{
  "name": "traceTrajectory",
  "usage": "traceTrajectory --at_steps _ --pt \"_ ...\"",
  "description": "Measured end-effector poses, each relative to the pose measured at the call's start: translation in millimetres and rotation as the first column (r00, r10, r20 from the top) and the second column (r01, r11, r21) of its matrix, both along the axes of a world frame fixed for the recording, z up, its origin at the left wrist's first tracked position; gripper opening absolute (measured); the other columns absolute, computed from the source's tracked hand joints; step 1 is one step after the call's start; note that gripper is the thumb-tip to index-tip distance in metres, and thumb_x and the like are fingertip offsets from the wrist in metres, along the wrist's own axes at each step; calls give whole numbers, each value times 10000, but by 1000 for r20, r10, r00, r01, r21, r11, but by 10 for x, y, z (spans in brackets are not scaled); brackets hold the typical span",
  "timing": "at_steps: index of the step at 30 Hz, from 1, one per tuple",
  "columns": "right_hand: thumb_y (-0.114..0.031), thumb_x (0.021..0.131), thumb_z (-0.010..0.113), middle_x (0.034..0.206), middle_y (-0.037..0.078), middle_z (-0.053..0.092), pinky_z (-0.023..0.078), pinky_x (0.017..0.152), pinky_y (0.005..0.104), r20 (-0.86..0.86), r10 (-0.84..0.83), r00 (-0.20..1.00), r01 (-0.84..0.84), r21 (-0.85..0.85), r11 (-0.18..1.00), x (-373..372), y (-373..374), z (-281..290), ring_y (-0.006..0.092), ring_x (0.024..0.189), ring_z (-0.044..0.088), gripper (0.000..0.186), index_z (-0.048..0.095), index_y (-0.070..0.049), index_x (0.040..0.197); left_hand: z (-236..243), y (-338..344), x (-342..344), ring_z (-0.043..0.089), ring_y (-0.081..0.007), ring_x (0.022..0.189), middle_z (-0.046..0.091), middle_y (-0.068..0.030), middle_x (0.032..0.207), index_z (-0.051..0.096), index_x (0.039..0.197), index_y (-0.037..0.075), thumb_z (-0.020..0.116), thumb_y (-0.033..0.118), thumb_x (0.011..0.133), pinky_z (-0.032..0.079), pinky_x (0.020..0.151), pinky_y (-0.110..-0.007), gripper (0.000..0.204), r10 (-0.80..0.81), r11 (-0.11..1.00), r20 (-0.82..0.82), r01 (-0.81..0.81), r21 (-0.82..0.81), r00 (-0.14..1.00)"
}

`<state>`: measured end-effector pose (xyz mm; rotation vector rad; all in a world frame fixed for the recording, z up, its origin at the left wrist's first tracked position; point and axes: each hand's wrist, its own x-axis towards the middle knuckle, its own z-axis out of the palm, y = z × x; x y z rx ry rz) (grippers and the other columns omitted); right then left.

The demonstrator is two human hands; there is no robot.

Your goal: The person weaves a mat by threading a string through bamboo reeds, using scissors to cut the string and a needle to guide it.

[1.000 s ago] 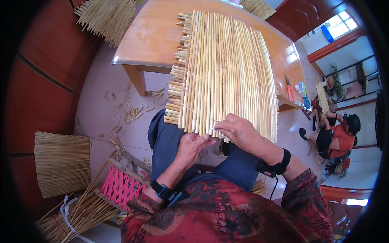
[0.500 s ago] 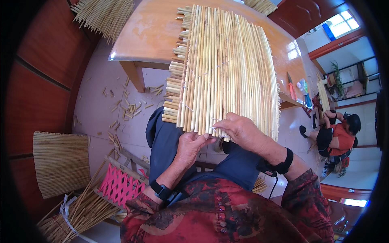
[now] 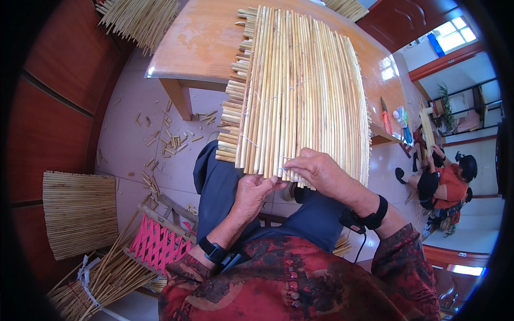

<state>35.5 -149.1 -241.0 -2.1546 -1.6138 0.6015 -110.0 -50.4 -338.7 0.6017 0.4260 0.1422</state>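
A mat of straight pale stalks [image 3: 300, 91], tied with thin white thread [image 3: 258, 96], lies over more crosswise stalks [image 3: 229, 115] whose ends stick out at its left. Its near end reaches over my lap. My left hand [image 3: 254, 193] grips that near edge from below, the thumb against the stalk ends. Just to the right, my right hand [image 3: 324, 174] is closed in a pinch on top of the mat, with a fine white strand at its fingertips; the fingertips themselves are partly hidden.
The mat rests on a wooden table [image 3: 198, 43] with red-handled pliers [image 3: 386, 119] at its right edge. Stalk offcuts [image 3: 174, 143] litter the floor. At left are another mat [image 3: 80, 214], a stalk bundle [image 3: 101, 281] and a pink-webbed stool [image 3: 159, 243]. A person [image 3: 455, 179] sits at right.
Both hands keep almost the same place at the mat's near edge. The view has shifted very slightly. The person at right has moved their arms a little.
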Motion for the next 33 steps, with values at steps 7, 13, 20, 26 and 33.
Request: traceTrajectory --at_steps 7,13,20,26,33 --pt "-46 778 590 696 120 492 435 563 354 48 26 999 -28 41 999 4 23 33 287 634 540 172 634 -105 934 2 -9 9 594 -190 907 584 -116 1021 507 1087 -75 528 35 846 505 832 -355 265 0 1000 8 -1 7 1000" --pt "-49 776 581 698 126 495 435 558 366 79 66 995 -67 8 998 -7 80 113 298 645 549 167 635 -108 924 -6 -21 14 590 -192 925 583 -111 1031 506 1096 -64 532 38 844 498 842 -356 274 11 1000 21 -11 3 1000" --pt "-48 741 553 711 130 532 470 579 376 188 71 980 -43 -147 988 -77 126 183 301 670 571 173 643 -97 879 -1 -23 13 588 -203 935 574 -129 1056 495 1105 -79 519 58 859 480 848 -344 283 -5 998 24 3 58 1000" --pt "-46 696 541 704 149 530 469 588 390 305 237 922 -157 -265 951 -157 347 373 318 676 570 105 597 -39 785 50 -42 30 584 -169 906 584 -116 1035 509 1102 -58 439 240 921 484 805 -308 356 152 985 72 -157 76 986" --pt "-84 682 555 700 173 528 474 568 413 335 306 891 -176 -365 914 -277 473 333 340 660 574 94 562 3 718 23 -51 56 594 -156 828 600 -113 955 546 1034 -62 422 275 926 507 704 -292 375 250 966 -16 -248 76 968"
